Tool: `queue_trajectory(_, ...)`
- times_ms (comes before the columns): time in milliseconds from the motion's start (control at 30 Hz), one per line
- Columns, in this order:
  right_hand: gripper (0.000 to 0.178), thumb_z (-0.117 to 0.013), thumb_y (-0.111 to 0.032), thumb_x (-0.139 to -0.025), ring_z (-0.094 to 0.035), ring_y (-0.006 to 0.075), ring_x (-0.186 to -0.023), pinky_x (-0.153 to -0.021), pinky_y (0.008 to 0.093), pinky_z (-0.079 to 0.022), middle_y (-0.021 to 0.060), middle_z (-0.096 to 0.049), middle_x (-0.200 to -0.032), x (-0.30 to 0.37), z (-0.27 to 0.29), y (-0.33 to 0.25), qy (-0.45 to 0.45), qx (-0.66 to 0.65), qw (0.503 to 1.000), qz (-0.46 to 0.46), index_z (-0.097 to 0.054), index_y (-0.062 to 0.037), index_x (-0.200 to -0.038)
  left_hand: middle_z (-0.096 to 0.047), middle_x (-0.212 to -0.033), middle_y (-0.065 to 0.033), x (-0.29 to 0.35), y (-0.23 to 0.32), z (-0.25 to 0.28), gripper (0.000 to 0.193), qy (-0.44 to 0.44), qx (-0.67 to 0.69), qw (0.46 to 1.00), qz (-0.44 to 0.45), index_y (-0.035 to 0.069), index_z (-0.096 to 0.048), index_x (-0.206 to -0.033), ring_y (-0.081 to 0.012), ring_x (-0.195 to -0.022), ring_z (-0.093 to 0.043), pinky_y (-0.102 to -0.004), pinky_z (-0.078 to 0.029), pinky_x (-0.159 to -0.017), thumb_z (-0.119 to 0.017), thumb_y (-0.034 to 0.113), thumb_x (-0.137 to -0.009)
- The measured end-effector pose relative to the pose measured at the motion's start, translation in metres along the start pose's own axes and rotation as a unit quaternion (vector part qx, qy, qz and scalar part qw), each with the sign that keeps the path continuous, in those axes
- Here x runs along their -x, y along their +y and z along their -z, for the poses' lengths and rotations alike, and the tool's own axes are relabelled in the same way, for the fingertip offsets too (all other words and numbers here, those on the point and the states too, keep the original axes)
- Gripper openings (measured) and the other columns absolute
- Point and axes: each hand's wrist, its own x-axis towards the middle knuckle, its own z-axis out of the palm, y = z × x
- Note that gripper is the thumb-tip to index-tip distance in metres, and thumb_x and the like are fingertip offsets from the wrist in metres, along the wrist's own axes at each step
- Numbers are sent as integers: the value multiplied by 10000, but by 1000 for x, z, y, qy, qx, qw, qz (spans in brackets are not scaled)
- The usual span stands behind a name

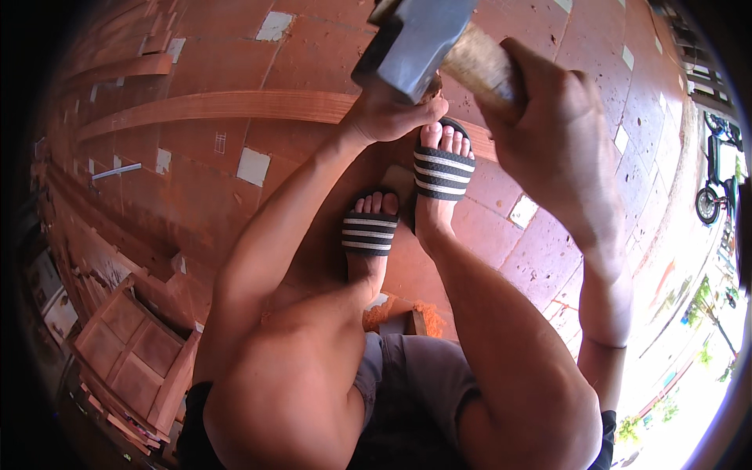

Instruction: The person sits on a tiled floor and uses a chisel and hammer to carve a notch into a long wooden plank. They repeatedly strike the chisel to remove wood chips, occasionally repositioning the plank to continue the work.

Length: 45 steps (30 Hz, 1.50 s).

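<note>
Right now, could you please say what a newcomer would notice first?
The hammer at top centre, its wooden handle in the right hand, would likely catch the eye first. Next come the striped sandals mid-picture and the long reddish beam crossing the upper part.

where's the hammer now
The hammer is at the head view's top centre, its wooden handle in the right hand, its metal head near the left hand.

Brightly lit from far right and below the hammer (415, 48), burnt out to white there. Pale with glare on the floor (513, 243) below right of it, dimmer and reddish to its left. Shadowed below left of it. Bowed along the plank (211, 106) to its left. Vignetted black all round.
</note>
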Motion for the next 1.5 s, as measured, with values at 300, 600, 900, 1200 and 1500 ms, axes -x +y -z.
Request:
queue_trajectory(300,295,-824,-117,-815,-740,452,-839,-785,524,-600,243,-731,-838,2,-13,11,-33,27,999,4,-688,0,-1050,-678,-1100,-64,-2,-15,4,465,37,-98,994,-39,33,-638,-1224,-206,-981,-637,-375,-541,-875,-863,258,-885)
queue_trajectory(600,290,-843,-148,-815,-723,463,-804,-743,512,-594,216,-725,-803,3,-21,15,22,32,998,39,-691,-8,-1019,-723,-1156,-55,4,-21,1,307,-5,-36,999,10,25,-683,-1222,-151,-1099,-665,-334,-551,-951,-778,107,-942)
queue_trajectory(900,260,-816,-96,-836,-722,457,-818,-738,501,-583,245,-714,-811,-2,-3,5,-5,4,999,35,-700,-1,-1048,-663,-824,-11,-6,-5,10,260,16,-122,992,-41,34,-672,-1054,-142,-750,-624,-329,-538,-744,-823,196,-917)
queue_trajectory(1200,322,-796,-57,-857,-711,470,-860,-723,472,-574,268,-713,-862,-3,-5,5,-8,-6,1000,29,-696,0,-1157,-648,-835,8,-10,4,10,221,7,-74,995,62,35,-661,-1012,-110,-749,-588,-315,-516,-729,-807,166,-910)
queue_trajectory(1500,246,-788,-93,-825,-718,447,-925,-826,529,-579,237,-713,-821,0,-18,7,-34,52,998,9,-697,-3,-1035,-697,-946,-13,2,-29,0,380,16,-81,996,-33,42,-677,-1183,-158,-857,-650,-323,-551,-808,-832,265,-918)
